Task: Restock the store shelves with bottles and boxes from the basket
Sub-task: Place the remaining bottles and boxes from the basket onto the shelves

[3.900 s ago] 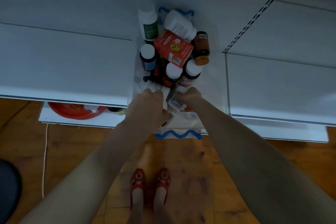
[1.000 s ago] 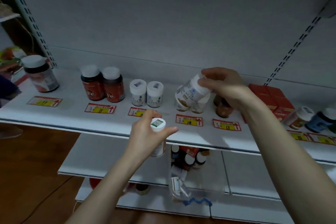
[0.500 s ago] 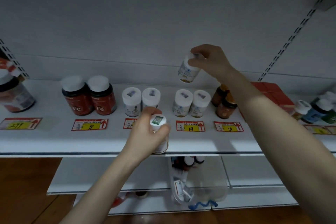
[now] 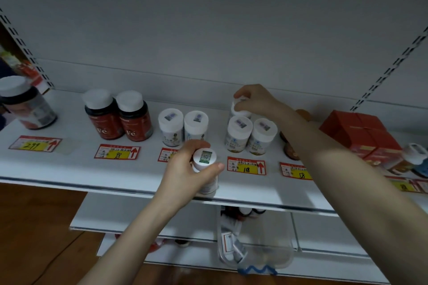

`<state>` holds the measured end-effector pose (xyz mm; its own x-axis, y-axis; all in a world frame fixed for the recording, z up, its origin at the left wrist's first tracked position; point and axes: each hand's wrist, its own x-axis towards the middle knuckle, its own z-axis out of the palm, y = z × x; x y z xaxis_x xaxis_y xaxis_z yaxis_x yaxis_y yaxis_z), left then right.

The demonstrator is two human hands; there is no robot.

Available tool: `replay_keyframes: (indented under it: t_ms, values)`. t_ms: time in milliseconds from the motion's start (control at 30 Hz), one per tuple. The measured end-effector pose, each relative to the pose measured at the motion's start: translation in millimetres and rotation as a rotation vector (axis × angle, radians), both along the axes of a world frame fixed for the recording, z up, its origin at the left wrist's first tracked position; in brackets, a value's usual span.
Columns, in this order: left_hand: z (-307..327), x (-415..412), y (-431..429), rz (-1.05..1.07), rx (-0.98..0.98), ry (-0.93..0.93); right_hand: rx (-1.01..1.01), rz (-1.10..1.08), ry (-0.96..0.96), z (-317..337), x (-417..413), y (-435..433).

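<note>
My right hand (image 4: 254,100) grips the cap of a small white bottle (image 4: 240,109) and holds it upright behind a pair of matching white bottles (image 4: 251,134) on the white shelf (image 4: 76,169). Whether its base touches the shelf is hidden. My left hand (image 4: 187,169) is closed around another small white bottle (image 4: 205,168) with a green code sticker on its cap, held over the shelf's front edge. The clear basket (image 4: 261,259) with blue handles stands on a lower shelf, several bottles still inside.
On the same shelf stand two dark red "Fe" bottles (image 4: 118,118), another pair of white bottles (image 4: 183,126), a big jar (image 4: 25,104) at far left, brown bottles (image 4: 289,148) behind my right forearm and red boxes (image 4: 363,136) at right. Price tags line the front.
My right hand has lowered its bottle from mid-air to just behind the pair of white bottles. My left hand has stayed near the shelf's front edge with its bottle.
</note>
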<state>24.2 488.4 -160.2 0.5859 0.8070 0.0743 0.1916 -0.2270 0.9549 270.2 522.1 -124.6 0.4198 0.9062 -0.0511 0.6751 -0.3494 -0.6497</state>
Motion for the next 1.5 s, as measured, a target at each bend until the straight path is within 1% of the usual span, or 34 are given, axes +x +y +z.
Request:
replay_keyframes:
  t_ms: [167, 333, 433, 500, 567, 600, 667, 733, 833, 967, 1100, 1200, 1333, 1500]
  values:
    - [-1, 3, 1, 0.015, -0.002, -0.035, -0.024, -0.011, 0.042, -11, 2, -1]
    - [3, 1, 3, 0.036, -0.076, -0.102, 0.003, -0.022, 0.065, -17, 5, -2]
    - [6, 0, 4, 0.035, -0.092, -0.109, -0.011, -0.01, 0.058, -16, 4, -3]
    - [9, 2, 5, 0.044, -0.119, -0.128, 0.007, -0.002, -0.003, -12, 0, -7]
    - [12, 4, 5, 0.052, -0.206, -0.154, 0.144, -0.045, -0.098, -3, -8, -14]
    - [14, 4, 4, 0.052, -0.275, -0.174, 0.238, -0.075, -0.109, 2, -13, -19]
    - [18, 6, 3, 0.032, -0.416, -0.239, 0.399, -0.099, -0.028, 15, -24, -33]
    - [20, 10, 1, 0.007, -0.537, -0.328, 0.455, -0.065, 0.104, 28, -36, -51]
    - [24, 16, -3, -0.028, -0.652, -0.446, 0.414, 0.019, 0.273, 40, -54, -82]
    - [24, 24, -8, -0.074, -0.784, -0.535, 0.324, 0.121, 0.31, 37, -72, -111]
    - [26, 31, -17, -0.132, -0.813, -0.546, 0.279, 0.145, 0.364, 32, -84, -125]
    - [26, 37, -23, -0.163, -0.782, -0.51, 0.318, 0.153, 0.38, 33, -88, -135]
    - [23, 41, -31, -0.197, -0.751, -0.448, 0.338, 0.093, 0.382, 38, -91, -151]
    - [23, 47, -43, -0.333, -0.841, -0.442, 0.334, 0.045, 0.414, 36, -96, -168]
